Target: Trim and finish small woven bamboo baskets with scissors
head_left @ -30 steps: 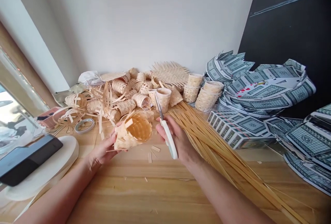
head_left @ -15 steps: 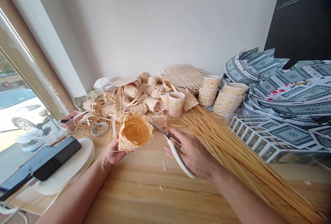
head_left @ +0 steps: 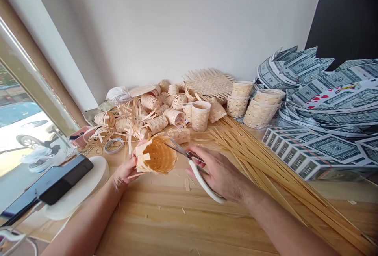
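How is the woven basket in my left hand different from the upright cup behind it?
The basket lies tipped in the left hand, mouth toward the camera; the cup stands upright on the table. The basket's rim has loose strip ends; the cup's looks even. The right hand aims its scissors at the basket, not the cup. Both are woven pale strips.

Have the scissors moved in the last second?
Yes. The scissors in the right hand swung from upright, tips beside the woven cup, down and left; they now point at the basket in the left hand.
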Available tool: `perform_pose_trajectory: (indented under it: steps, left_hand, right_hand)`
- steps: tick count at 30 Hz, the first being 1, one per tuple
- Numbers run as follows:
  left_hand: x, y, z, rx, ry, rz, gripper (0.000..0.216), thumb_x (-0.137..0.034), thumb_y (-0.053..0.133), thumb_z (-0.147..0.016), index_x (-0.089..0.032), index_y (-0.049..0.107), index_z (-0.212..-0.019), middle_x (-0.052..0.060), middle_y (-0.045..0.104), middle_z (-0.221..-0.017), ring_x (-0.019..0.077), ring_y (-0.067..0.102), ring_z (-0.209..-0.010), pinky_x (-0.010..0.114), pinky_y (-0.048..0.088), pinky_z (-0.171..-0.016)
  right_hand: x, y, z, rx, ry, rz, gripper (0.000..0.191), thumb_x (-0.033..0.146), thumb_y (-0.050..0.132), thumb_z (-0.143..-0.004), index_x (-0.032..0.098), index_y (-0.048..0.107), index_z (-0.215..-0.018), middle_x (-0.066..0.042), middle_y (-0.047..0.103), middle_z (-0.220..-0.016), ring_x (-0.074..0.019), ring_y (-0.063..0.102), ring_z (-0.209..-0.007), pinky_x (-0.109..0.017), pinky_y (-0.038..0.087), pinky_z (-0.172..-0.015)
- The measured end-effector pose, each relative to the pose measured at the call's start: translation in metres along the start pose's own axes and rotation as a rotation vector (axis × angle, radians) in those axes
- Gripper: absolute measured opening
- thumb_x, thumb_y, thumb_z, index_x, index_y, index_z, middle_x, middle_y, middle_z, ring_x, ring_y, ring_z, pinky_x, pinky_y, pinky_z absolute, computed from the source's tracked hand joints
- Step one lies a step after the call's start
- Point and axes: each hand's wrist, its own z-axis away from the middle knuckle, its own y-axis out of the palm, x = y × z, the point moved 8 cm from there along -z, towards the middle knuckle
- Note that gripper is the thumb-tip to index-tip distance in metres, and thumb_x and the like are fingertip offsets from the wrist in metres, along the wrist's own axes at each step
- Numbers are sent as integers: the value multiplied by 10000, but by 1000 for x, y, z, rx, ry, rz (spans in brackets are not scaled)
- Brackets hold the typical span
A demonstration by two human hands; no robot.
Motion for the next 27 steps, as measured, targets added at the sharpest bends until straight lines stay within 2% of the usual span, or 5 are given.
perform_pose_trajectory:
  steps: [6, 9, 14, 22, 27]
  left_hand:
    - [2, 15, 4, 27, -45, -21, 240, -240, 791, -568, -190, 703, -786, 32, 716, -759, 176, 664, -680, 257, 504, -656]
    - [2, 16, 5, 12, -43, -42, 199, -177, 731, -606, -206, 708, -802, 32, 714, -757, 205, 671, -731, 275, 499, -654]
    - [4, 10, 4, 8, -32, -82, 207, -98, 636, -635, -194, 691, -810, 35, 705, -764, 254, 653, -879, 291, 484, -660]
    - [12, 3, 5, 29, -84, -14, 236, -130, 688, -668, -205, 695, -892, 29, 719, -840, 193, 674, -791, 267, 503, -692]
    - [13, 4, 6, 19, -99, 16, 335, -215, 806, -565, -192, 697, -881, 20, 719, -797, 167, 675, -686, 235, 536, -635]
  right_hand:
    - [7, -8, 2, -75, -19, 126, 216, 265, 578, -795, 192, 534, -993, -35, 638, -875, -168, 566, -681, -264, 386, -598]
    - [7, -9, 2, -101, -7, 205, 212, 270, 583, -790, 188, 541, -981, -40, 647, -871, -175, 559, -667, -269, 373, -587]
    - [9, -7, 1, -98, -21, 200, 209, 297, 589, -797, 188, 536, -968, -31, 648, -858, -169, 557, -653, -262, 367, -576]
    - [12, -10, 2, -105, -4, 261, 191, 306, 590, -801, 181, 556, -941, -20, 635, -763, -159, 536, -573, -261, 336, -542]
    - [13, -12, 3, -129, -13, 293, 169, 319, 593, -789, 193, 573, -899, -2, 617, -669, -152, 523, -526, -254, 321, -517]
